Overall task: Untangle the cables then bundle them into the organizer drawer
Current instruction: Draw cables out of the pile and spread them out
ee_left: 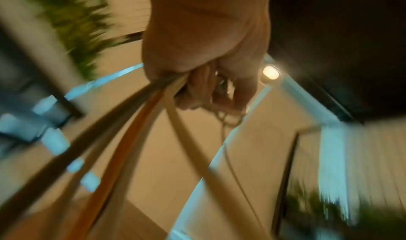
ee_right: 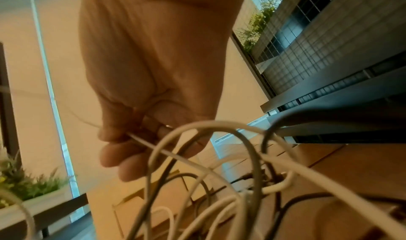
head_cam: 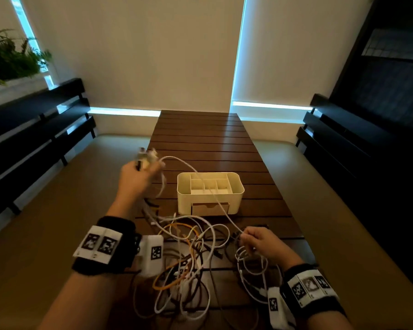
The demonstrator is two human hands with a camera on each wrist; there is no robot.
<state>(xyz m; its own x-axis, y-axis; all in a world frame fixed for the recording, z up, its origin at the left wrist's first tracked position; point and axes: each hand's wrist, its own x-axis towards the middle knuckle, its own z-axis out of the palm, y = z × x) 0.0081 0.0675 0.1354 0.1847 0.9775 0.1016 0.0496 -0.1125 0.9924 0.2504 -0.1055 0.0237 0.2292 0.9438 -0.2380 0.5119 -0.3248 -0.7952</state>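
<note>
A tangle of white, orange and dark cables lies on the near end of the brown slatted table. My left hand is raised over the table's left edge and grips a bunch of cable ends; several strands hang from it into the tangle. A thin white cable arcs from that hand across the cream organizer down to my right hand, which pinches it beside the tangle, with white loops hanging below. The organizer's small front drawer looks closed.
Dark slatted benches flank the table left and right. A planter with green plants sits at far left. Tan floor lies on both sides of the table. The table's far half holds nothing.
</note>
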